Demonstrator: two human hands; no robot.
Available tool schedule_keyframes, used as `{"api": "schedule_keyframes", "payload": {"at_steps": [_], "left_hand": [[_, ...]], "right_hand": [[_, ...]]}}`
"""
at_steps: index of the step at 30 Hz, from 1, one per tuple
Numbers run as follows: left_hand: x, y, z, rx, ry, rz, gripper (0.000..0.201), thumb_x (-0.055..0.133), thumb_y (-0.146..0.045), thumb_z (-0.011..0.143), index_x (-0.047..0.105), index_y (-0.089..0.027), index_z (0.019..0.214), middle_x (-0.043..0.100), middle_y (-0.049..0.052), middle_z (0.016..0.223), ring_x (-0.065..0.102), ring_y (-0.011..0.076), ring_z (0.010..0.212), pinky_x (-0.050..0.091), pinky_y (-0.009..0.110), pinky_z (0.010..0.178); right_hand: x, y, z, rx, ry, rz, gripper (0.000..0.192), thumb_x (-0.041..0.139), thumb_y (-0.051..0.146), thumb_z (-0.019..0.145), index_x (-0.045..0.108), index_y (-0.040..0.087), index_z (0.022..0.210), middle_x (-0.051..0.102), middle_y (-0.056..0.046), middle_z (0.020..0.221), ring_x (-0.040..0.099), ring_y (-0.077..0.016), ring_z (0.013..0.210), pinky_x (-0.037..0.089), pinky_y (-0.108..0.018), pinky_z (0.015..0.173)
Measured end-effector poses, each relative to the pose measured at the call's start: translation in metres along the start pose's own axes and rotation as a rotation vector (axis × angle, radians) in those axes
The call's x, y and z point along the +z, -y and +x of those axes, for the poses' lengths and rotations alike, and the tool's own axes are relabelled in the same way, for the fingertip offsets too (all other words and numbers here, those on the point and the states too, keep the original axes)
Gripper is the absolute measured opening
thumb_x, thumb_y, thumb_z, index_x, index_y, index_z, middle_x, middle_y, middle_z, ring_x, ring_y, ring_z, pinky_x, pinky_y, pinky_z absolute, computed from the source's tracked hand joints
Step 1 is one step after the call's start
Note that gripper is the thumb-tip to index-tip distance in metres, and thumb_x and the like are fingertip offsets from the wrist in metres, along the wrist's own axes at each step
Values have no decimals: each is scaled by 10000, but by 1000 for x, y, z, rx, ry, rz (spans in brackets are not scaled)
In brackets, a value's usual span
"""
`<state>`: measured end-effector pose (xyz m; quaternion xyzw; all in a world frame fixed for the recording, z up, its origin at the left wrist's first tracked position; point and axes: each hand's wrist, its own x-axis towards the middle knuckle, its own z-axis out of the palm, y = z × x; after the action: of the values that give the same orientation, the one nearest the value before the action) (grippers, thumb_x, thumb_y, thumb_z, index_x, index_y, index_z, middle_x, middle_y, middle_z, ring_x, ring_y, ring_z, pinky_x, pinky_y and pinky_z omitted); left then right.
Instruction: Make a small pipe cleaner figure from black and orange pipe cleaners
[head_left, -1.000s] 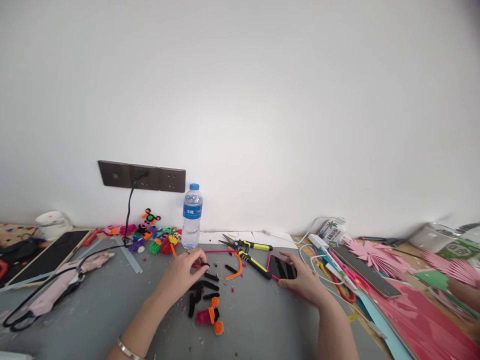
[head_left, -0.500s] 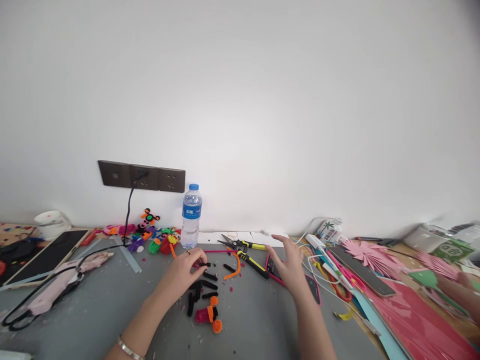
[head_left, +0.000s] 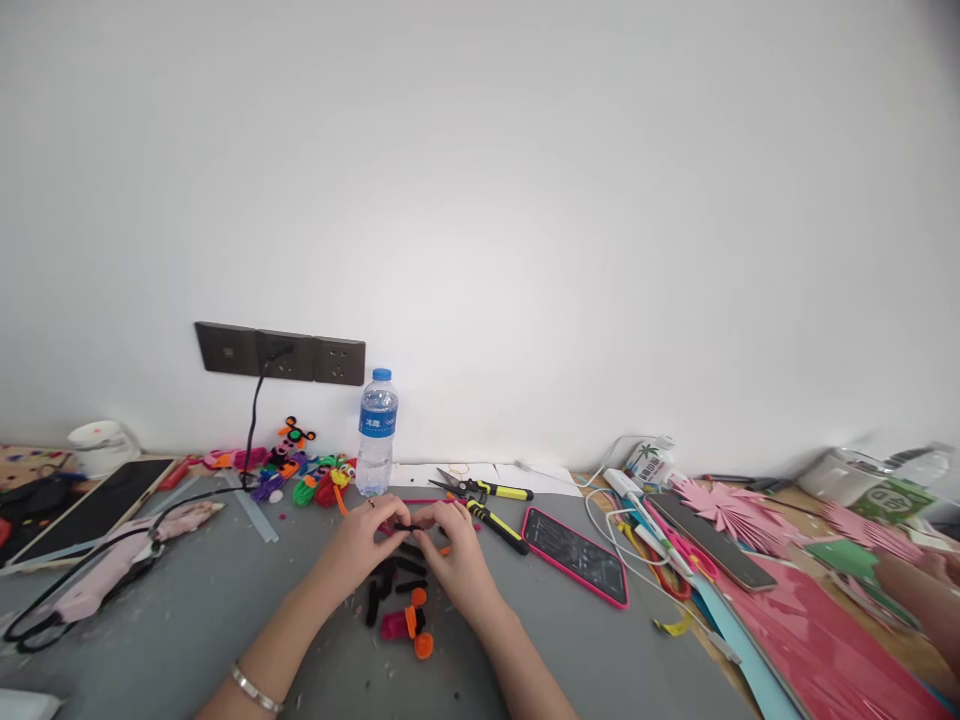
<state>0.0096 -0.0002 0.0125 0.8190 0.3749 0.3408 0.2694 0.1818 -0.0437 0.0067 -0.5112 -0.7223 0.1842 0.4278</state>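
Note:
My left hand (head_left: 365, 548) and my right hand (head_left: 455, 556) meet over the grey mat (head_left: 217, 620), both pinching a short black fuzzy stick (head_left: 409, 526) between their fingertips. More black stick pieces (head_left: 390, 580) lie just below the hands. A small pink and orange figure (head_left: 405, 626) lies in front of them. An orange curved stick is partly hidden under my right hand. A phone in a pink case (head_left: 575, 554) lies flat to the right of my right hand.
Yellow-handled cutters (head_left: 487, 505) lie behind the hands. A water bottle (head_left: 376, 433) stands by the wall beside coloured figures (head_left: 307, 472). A pink glue gun (head_left: 112, 562) and tablet (head_left: 97, 508) are left. Cables, another phone (head_left: 712, 542) and pink and red paper (head_left: 832, 640) crowd the right.
My right hand has let go of the pink phone, which now lies flat further right, and has moved left to join my left hand on the black stick.

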Motion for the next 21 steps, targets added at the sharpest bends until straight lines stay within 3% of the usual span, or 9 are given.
{"api": "schedule_keyframes", "payload": {"at_steps": [4, 14, 21], "left_hand": [[-1, 1, 0, -23, 4, -90, 41, 556, -195, 803, 585, -212, 827, 654, -2, 822, 628, 173, 785, 492, 269, 725], [-5, -6, -2, -87, -14, -167, 127, 579, -313, 823, 633, -199, 830, 698, 22, 792, 649, 192, 767, 507, 280, 687], [-15, -6, -1, -79, -46, -80, 118, 541, -254, 819, 643, -200, 842, 701, 37, 839, 648, 205, 822, 510, 299, 730]], "right_hand": [[-1, 0, 2, 11, -46, 34, 94, 524, 179, 828, 601, 224, 800, 641, -22, 774, 596, -214, 791, 390, -462, 915], [-4, -3, -1, -33, -69, 56, 87, 526, 204, 832, 603, 218, 793, 674, -15, 788, 601, -196, 751, 416, -366, 812], [-7, -7, -3, -32, -91, 17, 148, 488, 257, 909, 590, 217, 1009, 675, -30, 866, 611, -208, 808, 385, -394, 880]]}}
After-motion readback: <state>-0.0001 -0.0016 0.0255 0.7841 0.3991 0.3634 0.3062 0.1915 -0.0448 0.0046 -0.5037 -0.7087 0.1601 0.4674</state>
